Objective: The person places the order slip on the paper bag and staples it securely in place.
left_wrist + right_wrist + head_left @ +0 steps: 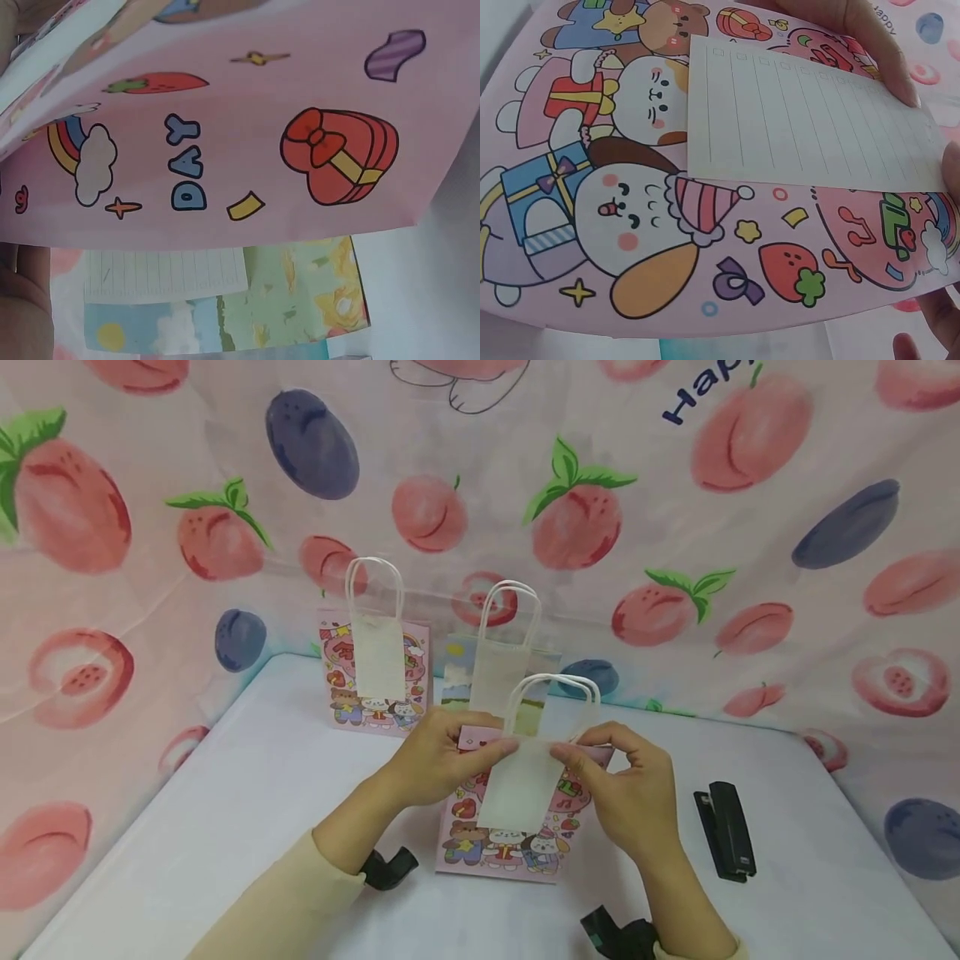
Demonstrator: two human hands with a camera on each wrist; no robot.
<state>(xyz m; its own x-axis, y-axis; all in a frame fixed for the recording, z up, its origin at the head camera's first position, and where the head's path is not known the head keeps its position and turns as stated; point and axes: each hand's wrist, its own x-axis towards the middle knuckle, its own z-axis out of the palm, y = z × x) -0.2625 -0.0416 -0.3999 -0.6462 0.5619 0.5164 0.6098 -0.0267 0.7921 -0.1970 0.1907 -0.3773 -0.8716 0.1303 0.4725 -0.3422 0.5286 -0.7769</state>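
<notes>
A pink paper gift bag (pixel 501 860) with cartoon animals stands on the table, between both hands. On its front lies a pale slip of lined paper (pixel 795 124), its upper end at the bag's top edge below the white handle (pixel 592 693). My left hand (pixel 442 760) pinches slip and bag top, thumb on the slip's left corner and fingers behind. The right hand (pixel 630 785) does the same at the right corner with its thumb. Seen from the left wrist, the bag's side panel (pixel 247 165) carries the word DAY. A black stapler (pixel 726 831) lies right of the right hand.
At the back left stands a matching pink bag (pixel 337 681) with a slip on its front. Beside it, behind the held bag, is a landscape-print bag (pixel 457 672), also with a slip. A fruit-print cloth (pixel 495 443) hangs behind the white table (pixel 247 827).
</notes>
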